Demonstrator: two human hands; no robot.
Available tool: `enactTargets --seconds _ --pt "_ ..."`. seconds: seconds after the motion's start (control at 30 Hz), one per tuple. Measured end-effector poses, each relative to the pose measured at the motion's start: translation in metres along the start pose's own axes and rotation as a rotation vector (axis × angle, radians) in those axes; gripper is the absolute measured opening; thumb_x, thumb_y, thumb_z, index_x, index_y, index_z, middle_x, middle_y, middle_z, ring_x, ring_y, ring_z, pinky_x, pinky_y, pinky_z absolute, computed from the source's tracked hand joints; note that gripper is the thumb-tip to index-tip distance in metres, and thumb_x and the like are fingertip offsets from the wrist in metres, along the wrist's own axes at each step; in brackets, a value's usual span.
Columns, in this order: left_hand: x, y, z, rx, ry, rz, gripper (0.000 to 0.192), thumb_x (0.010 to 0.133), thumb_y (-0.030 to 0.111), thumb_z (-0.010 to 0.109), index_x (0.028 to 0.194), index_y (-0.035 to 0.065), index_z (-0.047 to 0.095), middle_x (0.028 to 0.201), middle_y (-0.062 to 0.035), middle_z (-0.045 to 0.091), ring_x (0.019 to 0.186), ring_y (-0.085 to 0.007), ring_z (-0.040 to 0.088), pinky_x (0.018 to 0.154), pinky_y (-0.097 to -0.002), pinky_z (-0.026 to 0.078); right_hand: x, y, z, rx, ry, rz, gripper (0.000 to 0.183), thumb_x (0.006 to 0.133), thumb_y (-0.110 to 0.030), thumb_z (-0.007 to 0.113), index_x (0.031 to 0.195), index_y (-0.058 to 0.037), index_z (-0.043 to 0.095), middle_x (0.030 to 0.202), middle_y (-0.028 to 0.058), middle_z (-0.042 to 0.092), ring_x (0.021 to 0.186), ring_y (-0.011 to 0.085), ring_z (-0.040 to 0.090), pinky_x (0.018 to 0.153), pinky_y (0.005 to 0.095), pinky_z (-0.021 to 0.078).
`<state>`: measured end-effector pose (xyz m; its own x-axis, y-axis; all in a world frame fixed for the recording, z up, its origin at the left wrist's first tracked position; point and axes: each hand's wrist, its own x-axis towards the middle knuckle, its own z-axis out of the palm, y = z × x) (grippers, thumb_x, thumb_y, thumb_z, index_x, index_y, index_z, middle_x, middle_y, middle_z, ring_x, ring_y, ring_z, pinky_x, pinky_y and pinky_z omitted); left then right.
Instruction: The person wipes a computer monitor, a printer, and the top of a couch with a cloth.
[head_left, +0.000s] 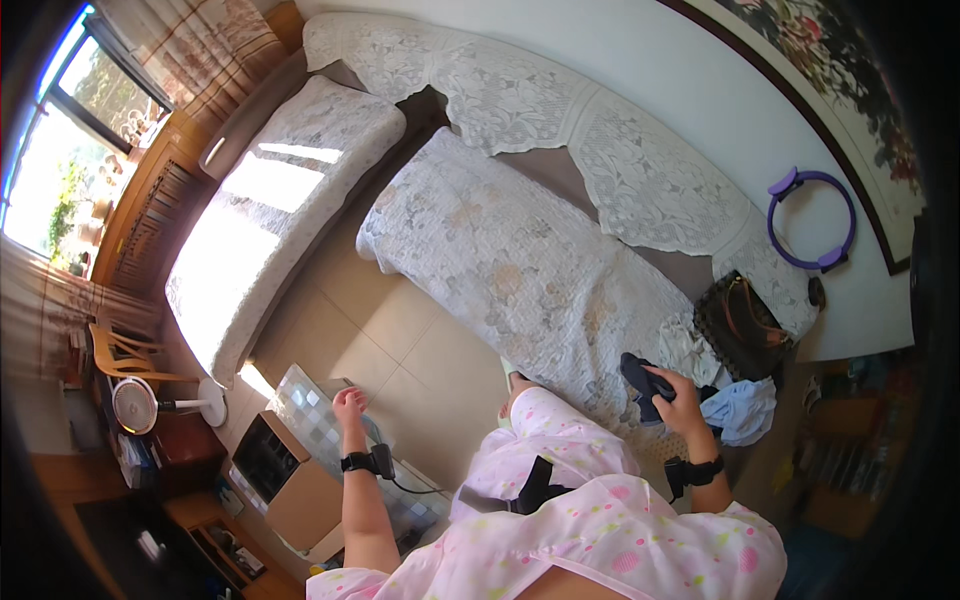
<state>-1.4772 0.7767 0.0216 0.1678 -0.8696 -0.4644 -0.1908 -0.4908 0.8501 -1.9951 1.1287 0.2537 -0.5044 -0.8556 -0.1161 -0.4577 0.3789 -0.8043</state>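
Observation:
My right hand (679, 401) grips a dark bundled item (645, 379), seemingly cloth, above the near right end of a sofa. That sofa seat wears a quilted floral cover (510, 255). Just right of the hand lie a crumpled light blue garment (742, 411) and a crumpled whitish garment (684, 349). A dark brown handbag (739, 326) with tan handles rests behind them. My left hand (350, 409) hangs over a glass-topped table with a checkered pattern (304, 397), its fingers loosely bent and nothing visible in it.
An open cardboard box (304, 495) with dark contents stands below my left arm. A white fan (135, 405) and a wooden chair (124, 352) are at the left. Another covered sofa section (300, 187) stands by the window. A purple exercise ring (849, 217) leans against the wall.

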Motion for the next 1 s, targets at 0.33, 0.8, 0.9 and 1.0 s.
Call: enactTargets --seconds 0.33,0.8,0.9,1.0 --pt "0.099 0.08 0.009 0.175 -0.201 0.109 0.018 0.092 0.01 0.051 0.1 0.0022 0.064 0.085 -0.0091 0.069 0.07 -0.0168 0.067 0.056 -0.0256 0.05 0.206 -0.084 0.064 0.05 -0.118 -0.171 0.049 0.068 0.0 0.057 0.116 -0.0029 0.065 0.106 0.0235 0.066 0.097 0.0384 0.064 0.087 0.0373 0.0495" --pt "0.409 0.262 0.125 0.225 -0.312 -0.04 0.021 0.091 0.011 0.047 0.106 0.0059 0.061 0.091 -0.0088 0.071 0.073 -0.0176 0.068 0.06 -0.0294 0.052 0.349 -0.161 0.075 -0.008 0.081 0.003 0.049 0.065 0.004 0.056 0.112 0.0004 0.065 0.1 0.0216 0.063 0.089 0.0382 0.061 0.08 0.0384 0.0478" --pt "0.52 0.228 0.195 0.311 -0.442 -0.131 0.019 0.092 0.011 0.049 0.107 0.0067 0.06 0.086 -0.0082 0.069 0.068 -0.0168 0.066 0.057 -0.0307 0.052 0.363 -0.176 0.095 -0.069 0.145 0.143 0.05 0.064 0.004 0.056 0.113 -0.0011 0.065 0.1 0.0214 0.062 0.09 0.0379 0.061 0.081 0.0377 0.0476" --pt "0.63 0.177 0.258 0.391 -0.541 -0.154 0.012 0.091 0.013 0.056 0.099 0.0051 0.061 0.078 -0.0068 0.064 0.065 -0.0155 0.062 0.059 -0.0332 0.053 0.387 -0.192 0.121 -0.057 0.194 0.341 0.053 0.063 0.004 0.056 0.114 -0.0023 0.065 0.099 0.0201 0.062 0.091 0.0358 0.061 0.083 0.0368 0.0467"
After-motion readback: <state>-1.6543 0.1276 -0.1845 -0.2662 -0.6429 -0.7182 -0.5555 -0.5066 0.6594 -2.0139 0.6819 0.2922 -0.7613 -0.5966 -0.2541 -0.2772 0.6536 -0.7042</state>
